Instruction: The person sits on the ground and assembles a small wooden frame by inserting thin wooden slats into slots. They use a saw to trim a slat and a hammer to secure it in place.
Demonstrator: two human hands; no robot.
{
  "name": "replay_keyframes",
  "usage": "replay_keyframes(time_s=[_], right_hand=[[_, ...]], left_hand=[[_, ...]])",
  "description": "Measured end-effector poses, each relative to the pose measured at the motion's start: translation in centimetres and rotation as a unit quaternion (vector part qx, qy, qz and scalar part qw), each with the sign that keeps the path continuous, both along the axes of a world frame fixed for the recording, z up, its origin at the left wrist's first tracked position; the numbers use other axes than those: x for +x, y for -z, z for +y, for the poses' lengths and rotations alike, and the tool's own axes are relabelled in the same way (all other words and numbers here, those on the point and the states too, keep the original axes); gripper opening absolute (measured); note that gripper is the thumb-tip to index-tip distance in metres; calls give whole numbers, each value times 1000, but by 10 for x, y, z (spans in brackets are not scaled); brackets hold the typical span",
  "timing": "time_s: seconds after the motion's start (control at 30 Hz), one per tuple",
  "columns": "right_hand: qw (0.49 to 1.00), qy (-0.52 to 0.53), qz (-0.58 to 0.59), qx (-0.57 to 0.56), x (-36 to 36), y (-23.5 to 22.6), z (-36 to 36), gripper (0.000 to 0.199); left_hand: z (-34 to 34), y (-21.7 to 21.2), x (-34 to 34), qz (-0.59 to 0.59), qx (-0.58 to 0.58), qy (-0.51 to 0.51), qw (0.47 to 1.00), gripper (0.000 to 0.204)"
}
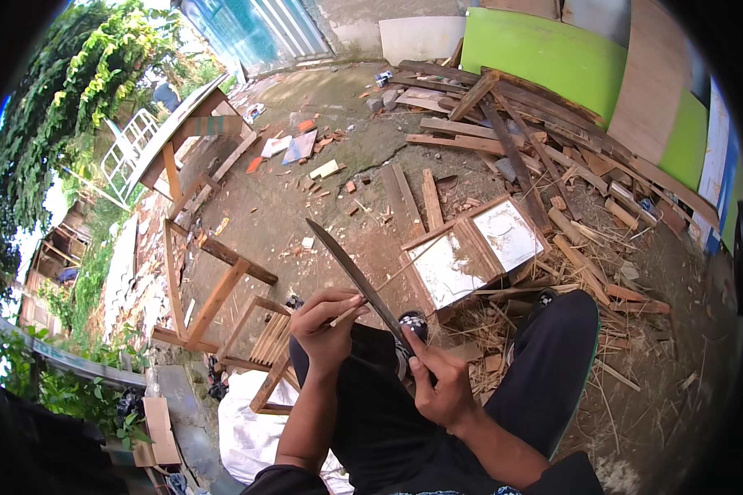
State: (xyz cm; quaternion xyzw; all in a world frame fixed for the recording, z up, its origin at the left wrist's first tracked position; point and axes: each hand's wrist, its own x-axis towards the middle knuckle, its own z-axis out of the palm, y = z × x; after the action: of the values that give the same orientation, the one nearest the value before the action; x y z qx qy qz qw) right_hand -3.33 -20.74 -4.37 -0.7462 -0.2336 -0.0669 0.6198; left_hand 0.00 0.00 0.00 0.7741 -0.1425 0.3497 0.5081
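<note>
My right hand (444, 386) grips the handle end of a long, dark-bladed machete (337, 250), whose blade slants up and away to the left. Pinched in my left hand (322, 326) is a thin bamboo stick (406, 266). The stick runs up to the right and crosses the blade near my left fingers; whether its edge bites into the stick I cannot tell. Both hands are above my lap, between my bent knees. Just beyond them a wooden panel piece with white faces (450, 266) lies on the ground.
Split sticks and shavings (495, 330) litter the ground by my right leg. A pile of planks (504, 124) leans along the green board (545, 62). To the left are a slatted wooden rack (264, 346), a wooden frame (215, 297) and a white sack (248, 429). A person (167, 95) is far back left.
</note>
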Motion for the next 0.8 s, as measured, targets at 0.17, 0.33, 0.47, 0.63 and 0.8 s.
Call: replay_keyframes(time_s=[0.17, 0.33, 0.47, 0.63, 0.8], right_hand=[[999, 3, -3, -41, -1, 5, -4, 44], [996, 80, 29, -40, 9, 40, -10, 41], [988, 49, 105, -106, 27, 34, -11, 42], [994, 75, 63, -45, 29, 53, 5, 41], [987, 83, 128, -48, 30, 71, 9, 40]], left_hand=[[-1, 1, -8, -28, 38, -15, 999, 24], [0, -10, -20, -48, 42, -36, 997, 23], [-5, -18, -3, -60, 20, -38, 997, 20], [-9, -18, 0, -42, 0, -56, 998, 17], [-9, -24, 3, -47, -31, -86, 995, 20]])
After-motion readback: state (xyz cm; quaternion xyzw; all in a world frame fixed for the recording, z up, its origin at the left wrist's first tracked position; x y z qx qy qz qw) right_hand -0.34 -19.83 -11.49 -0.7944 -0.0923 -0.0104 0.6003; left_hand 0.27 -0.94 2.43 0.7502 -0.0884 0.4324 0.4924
